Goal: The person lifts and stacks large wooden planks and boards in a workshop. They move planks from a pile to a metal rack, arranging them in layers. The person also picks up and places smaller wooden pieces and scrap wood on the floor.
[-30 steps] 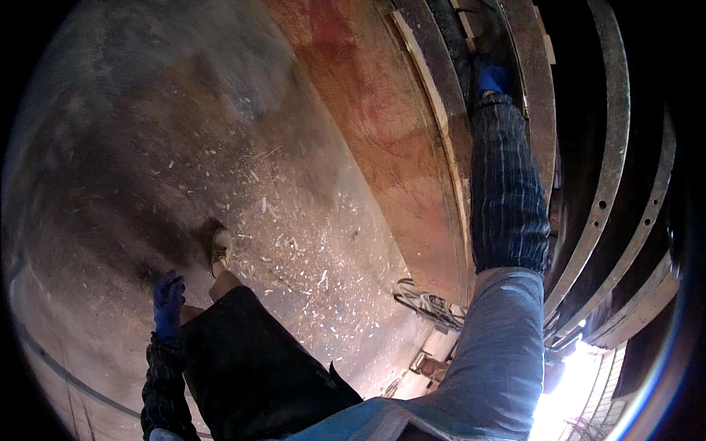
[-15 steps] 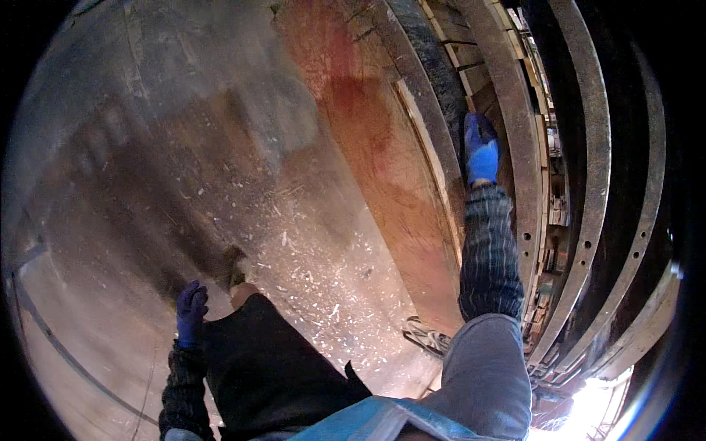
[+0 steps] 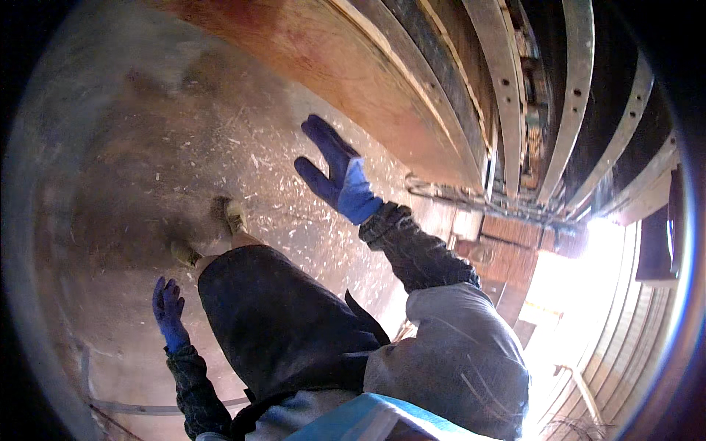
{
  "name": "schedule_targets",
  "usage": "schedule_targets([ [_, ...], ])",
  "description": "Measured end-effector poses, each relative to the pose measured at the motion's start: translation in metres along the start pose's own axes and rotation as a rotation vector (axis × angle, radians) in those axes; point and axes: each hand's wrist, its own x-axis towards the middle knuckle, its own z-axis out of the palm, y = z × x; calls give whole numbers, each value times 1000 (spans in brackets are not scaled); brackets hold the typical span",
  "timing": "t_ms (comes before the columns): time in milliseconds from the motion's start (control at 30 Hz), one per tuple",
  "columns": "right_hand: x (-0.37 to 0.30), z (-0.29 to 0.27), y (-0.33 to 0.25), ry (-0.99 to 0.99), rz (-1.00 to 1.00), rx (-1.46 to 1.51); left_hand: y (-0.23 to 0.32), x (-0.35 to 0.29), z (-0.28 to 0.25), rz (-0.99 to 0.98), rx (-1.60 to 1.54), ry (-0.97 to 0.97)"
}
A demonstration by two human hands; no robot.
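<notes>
My right hand (image 3: 332,170), in a blue glove with a darker palm and fingers, is held out over the floor (image 3: 287,213). Its thumb stands well apart from the outstretched fingers, and it holds nothing. The closest thing to it is a reddish-brown wooden panel (image 3: 353,88) at the edge of a rack. My left hand (image 3: 170,312), gloved in blue too, hangs low at the left beside my dark apron (image 3: 287,316). Its fingers are loosely stretched and a little parted, with nothing in them.
Curved-looking metal bars (image 3: 577,95) with holes run along the rack at the right, with stacked wood between them. Pale chips litter the floor. My shoes (image 3: 234,215) stand at centre left. Bright light comes through an opening (image 3: 566,287) at the lower right.
My right hand has left the rack and swung left over the floor, its thumb now spread. The view has turned, bringing the bright opening and both shoes into sight. My left hand's fingers have straightened.
</notes>
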Motion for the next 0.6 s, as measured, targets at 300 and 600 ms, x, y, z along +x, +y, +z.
schedule_targets([
  [300,-133,-21,16,-86,367,-15,9,27,-4,35,175,-44],
  [600,-215,-160,190,369,431,-233,-86,15,110,-41,175,-153],
])
